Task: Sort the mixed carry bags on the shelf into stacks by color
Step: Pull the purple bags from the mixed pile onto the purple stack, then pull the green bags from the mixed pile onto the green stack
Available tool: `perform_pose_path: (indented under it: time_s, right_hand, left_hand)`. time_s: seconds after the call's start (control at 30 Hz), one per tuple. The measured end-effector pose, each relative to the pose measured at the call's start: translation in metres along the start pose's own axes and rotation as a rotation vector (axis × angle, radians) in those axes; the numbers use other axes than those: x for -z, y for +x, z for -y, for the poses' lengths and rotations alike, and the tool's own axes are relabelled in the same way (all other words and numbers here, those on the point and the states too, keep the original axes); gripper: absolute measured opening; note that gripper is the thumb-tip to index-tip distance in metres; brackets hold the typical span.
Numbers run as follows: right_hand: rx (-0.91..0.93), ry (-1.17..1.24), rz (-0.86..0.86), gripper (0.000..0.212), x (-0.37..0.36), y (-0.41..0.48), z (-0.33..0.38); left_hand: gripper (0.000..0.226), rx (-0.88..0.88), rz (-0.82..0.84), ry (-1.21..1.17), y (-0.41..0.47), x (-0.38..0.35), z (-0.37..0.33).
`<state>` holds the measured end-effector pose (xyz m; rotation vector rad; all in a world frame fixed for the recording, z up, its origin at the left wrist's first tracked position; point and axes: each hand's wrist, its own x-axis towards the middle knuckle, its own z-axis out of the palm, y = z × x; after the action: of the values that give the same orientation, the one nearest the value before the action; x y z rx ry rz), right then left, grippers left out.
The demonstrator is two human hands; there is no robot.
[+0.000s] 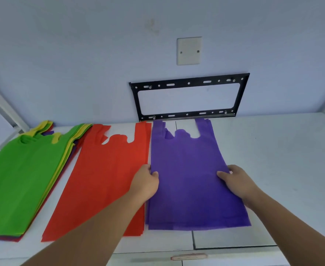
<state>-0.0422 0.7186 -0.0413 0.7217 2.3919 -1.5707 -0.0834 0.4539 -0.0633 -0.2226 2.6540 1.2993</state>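
Observation:
A purple bag stack (188,160) lies flat on the white shelf (273,160), handles toward the wall. My left hand (145,182) grips its left edge and my right hand (236,181) its right edge, fingers over the top purple bag. Left of it lies a red bag stack (104,169). At the far left sits the mixed pile (21,179) with a green bag on top and yellow, red and purple edges showing beneath.
A black metal bracket (188,97) and a white blanking plate (189,51) are fixed to the wall behind the shelf. The shelf surface runs on to the right of the purple stack. A drawer handle (188,257) shows below the front edge.

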Motion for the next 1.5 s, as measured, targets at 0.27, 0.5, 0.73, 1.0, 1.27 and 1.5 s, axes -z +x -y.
perform_pose_path:
  time_s: [0.27,0.5,0.73,1.0,1.27,1.5]
  right_hand:
    - [0.111,-0.521,-0.183,0.043,0.001,0.005,0.011]
    - [0.397,-0.639,-0.174,0.054,-0.053,-0.006,0.046]
    - [0.559,-0.512,0.072,0.027,-0.146,-0.049,0.08]
    - [0.536,-0.273,0.336,0.012,-0.281,-0.105,0.111]
    - [0.269,0.103,0.429,0.04,-0.413,-0.164,0.138]
    - [0.185,0.122,0.315,0.036,-0.43,-0.191,0.145]
  left_hand:
    - [0.031,-0.161,-0.071,0.19,0.004,0.014,-0.003]
    - [0.038,-0.255,-0.086,0.344,-0.019,0.072,0.013]
    - [0.036,-0.211,-0.099,0.376,-0.047,0.152,0.059]
    - [0.048,-0.216,-0.075,0.37,-0.056,0.252,0.148]
    - [0.1,-0.242,0.091,0.676,-0.064,0.341,0.251]
    - [0.058,-0.366,0.081,0.452,-0.06,0.358,0.273]
